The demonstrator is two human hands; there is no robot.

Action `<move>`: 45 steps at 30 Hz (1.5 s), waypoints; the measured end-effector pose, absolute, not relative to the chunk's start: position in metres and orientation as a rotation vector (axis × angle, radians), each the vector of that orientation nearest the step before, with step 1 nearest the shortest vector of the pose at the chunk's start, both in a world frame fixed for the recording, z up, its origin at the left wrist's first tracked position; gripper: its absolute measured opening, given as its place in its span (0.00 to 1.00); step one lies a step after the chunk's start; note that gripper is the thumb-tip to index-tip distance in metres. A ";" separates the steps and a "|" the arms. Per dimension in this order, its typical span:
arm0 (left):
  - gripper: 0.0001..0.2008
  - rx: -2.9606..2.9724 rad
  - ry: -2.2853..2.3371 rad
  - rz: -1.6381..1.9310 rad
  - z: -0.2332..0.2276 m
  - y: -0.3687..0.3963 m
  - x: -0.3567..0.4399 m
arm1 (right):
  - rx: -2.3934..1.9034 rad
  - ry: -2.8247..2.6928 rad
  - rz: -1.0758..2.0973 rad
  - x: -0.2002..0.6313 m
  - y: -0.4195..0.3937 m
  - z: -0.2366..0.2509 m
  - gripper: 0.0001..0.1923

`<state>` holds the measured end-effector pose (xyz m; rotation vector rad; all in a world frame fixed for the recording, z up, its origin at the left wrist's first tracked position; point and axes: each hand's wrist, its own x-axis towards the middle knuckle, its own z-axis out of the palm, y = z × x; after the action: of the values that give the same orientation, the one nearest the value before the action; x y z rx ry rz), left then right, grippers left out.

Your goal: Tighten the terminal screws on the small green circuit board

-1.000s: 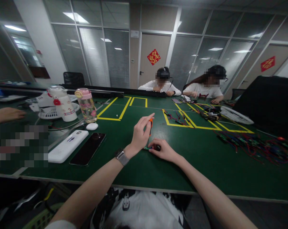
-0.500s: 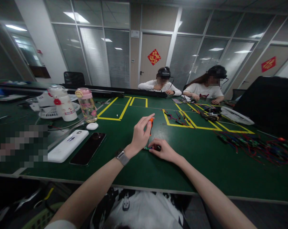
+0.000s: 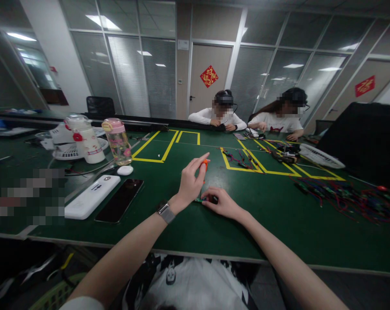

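Observation:
In front of me, my left hand [image 3: 191, 177] is closed around the orange handle of a screwdriver [image 3: 205, 165], which stands upright. Its thin shaft points down to a small green circuit board [image 3: 199, 200] on the green table. My right hand [image 3: 221, 201] rests on the table with thumb and fingers pinched on the board's right edge. The fingers hide much of the board, and the exact spot where the tip meets it is too small to make out.
A black phone [image 3: 120, 201], a white power bank [image 3: 93, 197], a white earbud case [image 3: 125, 170] and a pink-lidded bottle [image 3: 117, 142] stand on the left. Tangled wires with boards [image 3: 346, 200] lie right. Yellow tape [image 3: 148, 161] marks the table [image 3: 169, 239]. Two people sit opposite.
My hands stay almost in place; the screwdriver's orange handle looks slightly turned between my left fingers. Across the table, one person's hands have shifted, now around a small dark thing.

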<state>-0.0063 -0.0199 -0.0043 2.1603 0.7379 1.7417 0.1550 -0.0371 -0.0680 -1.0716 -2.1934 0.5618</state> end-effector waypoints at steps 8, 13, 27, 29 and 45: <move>0.10 2.204 0.809 1.793 -0.002 -0.023 -0.007 | -1.076 -2.188 0.556 0.154 -0.037 -0.069 0.05; 0.15 2.178 0.720 1.756 -0.004 -0.021 -0.007 | -1.080 -2.195 0.565 0.154 -0.037 -0.067 0.05; 0.15 2.188 0.730 1.768 -0.005 -0.019 -0.006 | -1.070 -2.204 0.546 0.155 -0.036 -0.068 0.05; 0.14 2.191 0.780 1.804 -0.004 -0.019 -0.006 | -1.072 -2.199 0.551 0.155 -0.036 -0.068 0.05; 0.11 2.196 0.823 1.846 -0.004 -0.020 -0.007 | -1.093 -2.185 0.572 0.154 -0.037 -0.068 0.05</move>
<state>-0.0070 -0.0204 -0.0039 2.1965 0.8234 1.8464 0.1539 -0.0372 -0.0677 -1.0928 -2.1852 0.5721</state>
